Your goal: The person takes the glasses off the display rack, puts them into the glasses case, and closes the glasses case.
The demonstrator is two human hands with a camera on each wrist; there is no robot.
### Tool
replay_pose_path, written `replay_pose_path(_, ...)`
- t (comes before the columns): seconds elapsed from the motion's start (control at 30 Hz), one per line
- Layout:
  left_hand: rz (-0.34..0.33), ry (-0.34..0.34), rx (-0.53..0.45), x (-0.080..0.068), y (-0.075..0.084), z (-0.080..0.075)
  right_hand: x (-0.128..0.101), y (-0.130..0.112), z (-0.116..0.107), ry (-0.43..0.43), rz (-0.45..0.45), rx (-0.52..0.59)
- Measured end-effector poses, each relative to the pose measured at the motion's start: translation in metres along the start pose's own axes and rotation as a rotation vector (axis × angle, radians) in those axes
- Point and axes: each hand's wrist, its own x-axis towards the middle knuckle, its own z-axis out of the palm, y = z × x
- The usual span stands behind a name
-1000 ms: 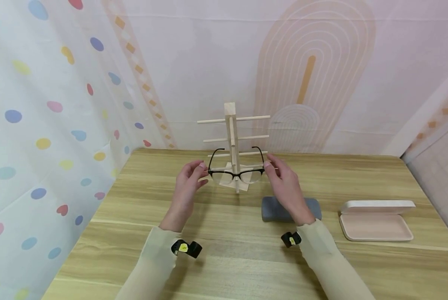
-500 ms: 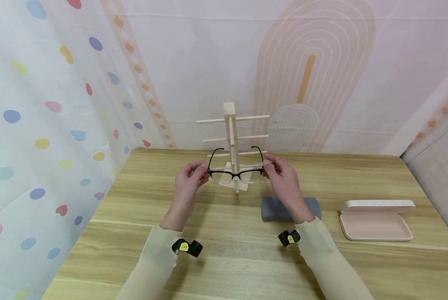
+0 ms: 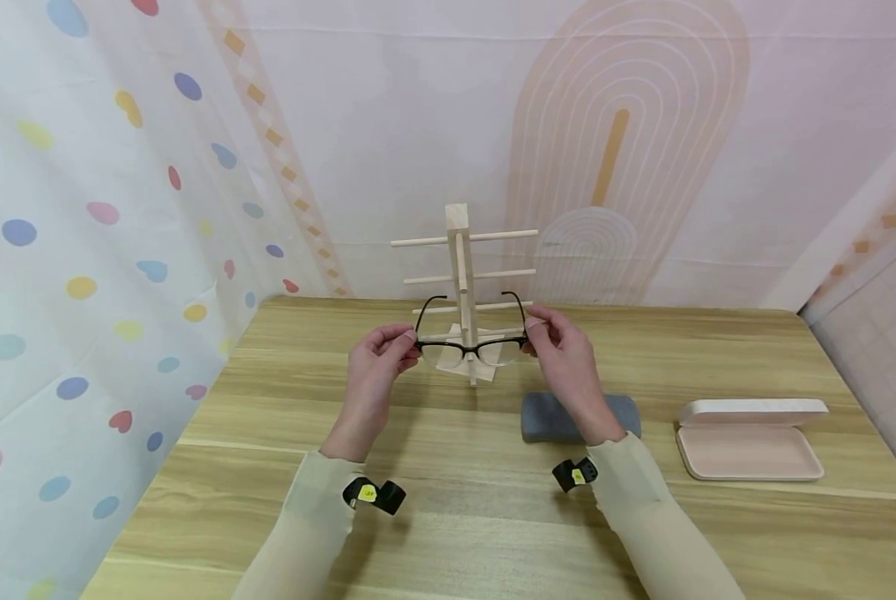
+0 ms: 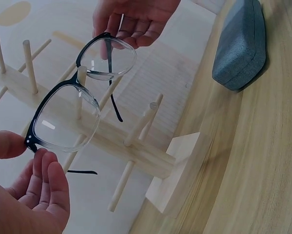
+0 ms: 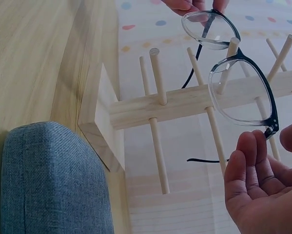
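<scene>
Eyeglasses (image 3: 469, 348) with a black upper rim and clear lower rim sit at a wooden display stand (image 4: 121, 139), their bridge over a forward peg (image 5: 232, 46). The temples point back past the stand's post, unfolded. My left hand (image 3: 376, 367) pinches the left hinge between thumb and fingertips, as the left wrist view shows. At the opposite hinge, my right hand (image 3: 565, 362) holds the frame with thumb and fingers; in the right wrist view the fingertips touch the hinge from below, with the thumb close beside it.
A grey-blue fabric glasses case (image 3: 548, 418) lies closed on the wooden table (image 3: 463, 533), under the right wrist. Farther right, an open pale case (image 3: 750, 452) shows a pink inside. Behind the table hangs a patterned curtain (image 3: 387, 108).
My left fingers have drawn in from slightly spread to a pinch at the hinge. The eyeglasses and stand stay in nearly the same place; the right hand has barely shifted.
</scene>
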Motion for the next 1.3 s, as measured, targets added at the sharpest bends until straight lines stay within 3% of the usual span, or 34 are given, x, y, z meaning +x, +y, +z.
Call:
replay_pose_path(0.73, -0.031, -0.029, -0.044, -0.014, 0.008, -0.007, -0.005, -0.007, 0.0, -0.025, -0.003, 0.052)
replay_pose_path(1.3, 0.041, -0.03, -0.005, -0.041, 0.008, -0.012, -0.02, -0.009, -0.01, -0.092, -0.064, 0.046)
